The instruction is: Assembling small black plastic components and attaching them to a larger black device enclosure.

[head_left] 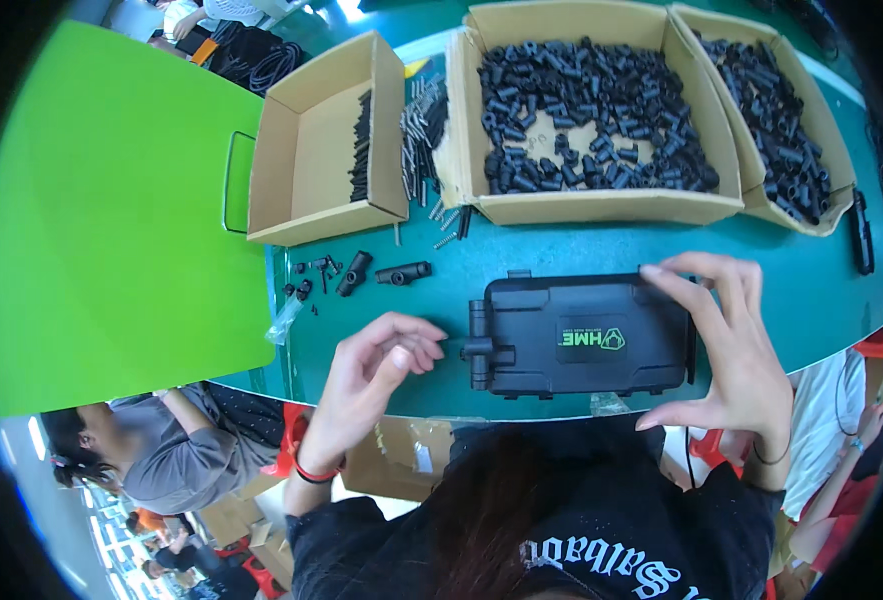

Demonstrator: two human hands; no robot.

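Observation:
A black plastic case [531, 335] with a green logo lies flat on the green table in front of me, a knobbed hinge-like fitting [478, 346] at its left end. My right hand [726, 350] spans the case's right end, thumb and fingers spread wide. One fingertip rests at the far right corner; the thumb stays apart from the near edge. Just left of the case hovers my left hand [376, 370], its fingers loosely bent, the thumb apart, nothing visible in it. Beyond that hand lie two black tubular fittings [355, 273] and several small black parts [304, 290].
Cardboard boxes of black fittings [611, 207] [811, 222] stand along the far side. Left of them is a box [301, 150] with black rods, beside loose springs and pins [423, 130]. A bright green panel [121, 220] covers the left. Other people sit nearby.

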